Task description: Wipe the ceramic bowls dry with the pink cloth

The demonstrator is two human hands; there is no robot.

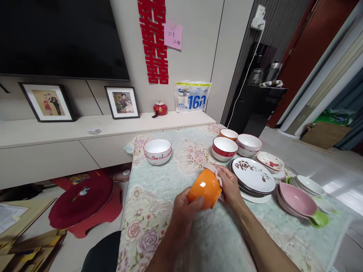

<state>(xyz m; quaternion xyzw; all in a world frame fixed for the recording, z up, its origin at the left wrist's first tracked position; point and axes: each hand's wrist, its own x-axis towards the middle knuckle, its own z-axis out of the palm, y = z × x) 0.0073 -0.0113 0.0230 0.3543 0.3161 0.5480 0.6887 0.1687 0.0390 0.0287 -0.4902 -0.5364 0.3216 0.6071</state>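
An orange bowl [204,189] is tilted on its side above the table, its outer wall towards me and its inside hidden. My left hand [188,206] grips it from the left, with the thumb across the lower wall. At the right, my right hand [229,185] pinches a pale cloth [212,167] over the bowl's rim. Just beyond the right hand stand stacked red-and-white bowls [225,149]. A stack of dark-rimmed plates [252,175] lies close to the right wrist.
White bowls [157,151] stand at the table's far left. More bowls [249,144], a pink dish [297,198] and small white dishes [310,185] crowd the right side. The floral tablecloth [147,226] covers the table. A red stool [85,200] is on the floor at left.
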